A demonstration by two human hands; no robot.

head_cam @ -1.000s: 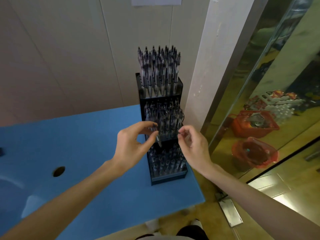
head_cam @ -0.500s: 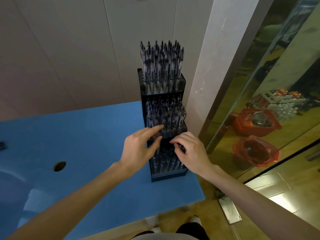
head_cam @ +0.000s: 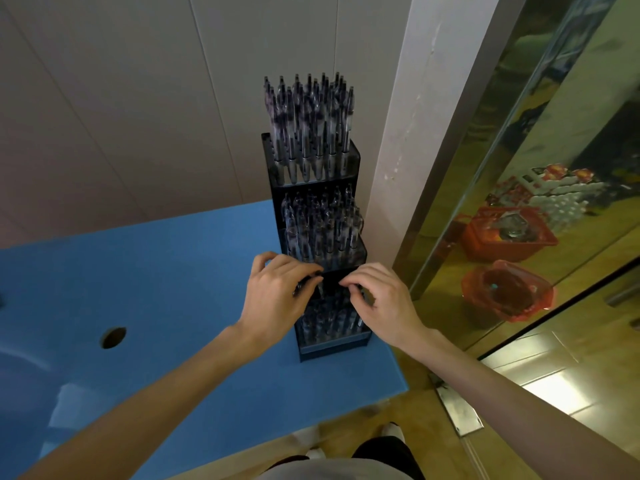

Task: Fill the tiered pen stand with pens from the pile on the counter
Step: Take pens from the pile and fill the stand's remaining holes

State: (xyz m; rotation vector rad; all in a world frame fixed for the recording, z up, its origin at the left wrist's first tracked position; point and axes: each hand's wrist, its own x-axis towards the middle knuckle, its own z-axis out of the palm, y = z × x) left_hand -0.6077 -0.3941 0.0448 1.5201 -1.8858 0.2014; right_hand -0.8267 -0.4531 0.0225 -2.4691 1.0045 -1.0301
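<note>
The black stand [head_cam: 317, 265] sits at the desk's [head_cam: 156, 271] right edge, against the wall, its three tiers packed with pens. The left hand [head_cam: 277, 299] pinches a pen [head_cam: 306, 284] over the lowest tier; the right hand's [head_cam: 381, 299] curled fingers touch pens there.

Two bare forearms reach forward from the lower corners of the view and converge toward the middle. The left hand [head_cam: 273, 299] lies palm-down with its wrist bent slightly, its fingers curled and its thumb tucked toward the fingertips in a pinch; a thin dark clear-barrelled pen [head_cam: 304, 284] shows between them. The right hand [head_cam: 384, 303] mirrors it just beside, back of the hand up, its fingers [head_cam: 349, 282] bent downward and bunched at the tips; what they grip, if anything, cannot be told. The fingertips of both hands sit near each other without touching.
</note>
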